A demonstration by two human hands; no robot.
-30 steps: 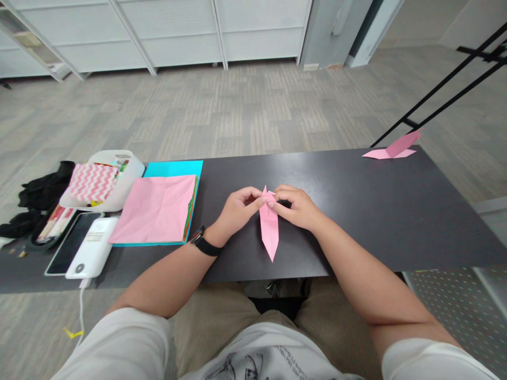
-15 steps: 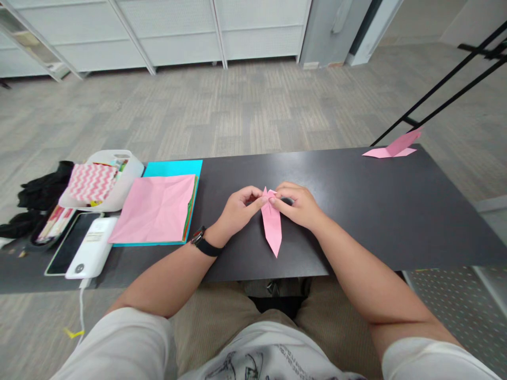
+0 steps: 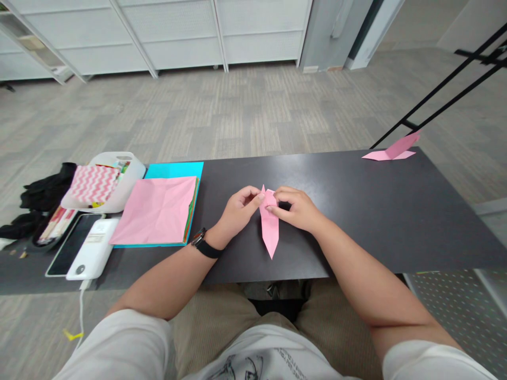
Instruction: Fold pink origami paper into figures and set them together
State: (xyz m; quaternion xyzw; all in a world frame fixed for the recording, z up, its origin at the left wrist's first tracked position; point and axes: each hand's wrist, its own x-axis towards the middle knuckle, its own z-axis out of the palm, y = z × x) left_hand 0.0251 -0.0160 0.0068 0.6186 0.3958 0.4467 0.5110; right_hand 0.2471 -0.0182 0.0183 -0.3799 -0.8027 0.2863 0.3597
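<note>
A folded pink paper (image 3: pixel 270 232), long and narrow with its pointed end towards me, is between my hands above the dark table (image 3: pixel 336 211). My left hand (image 3: pixel 242 210), wearing a black watch at the wrist, pinches its upper left side near a thin upright point. On the upper right, my right hand (image 3: pixel 297 207) has thumb and fingers closed on the paper, the thumb lying across its front. The fingertips behind the paper are partly hidden. Another folded pink paper piece (image 3: pixel 396 150) stands at the table's far right corner, one part raised at a slant.
To the left lies a creased pink sheet (image 3: pixel 158 211) on a stack of coloured paper with a blue sheet (image 3: pixel 174 169). Beyond it are a white basket (image 3: pixel 132 177), a phone (image 3: pixel 71 245), a white power bank (image 3: pixel 93 250) with a cable, and black cloth (image 3: pixel 47 190).
My right thumb has slid down a little and left across the folded paper. The paper's lower tip has swung slightly left. My left hand keeps its pinch.
</note>
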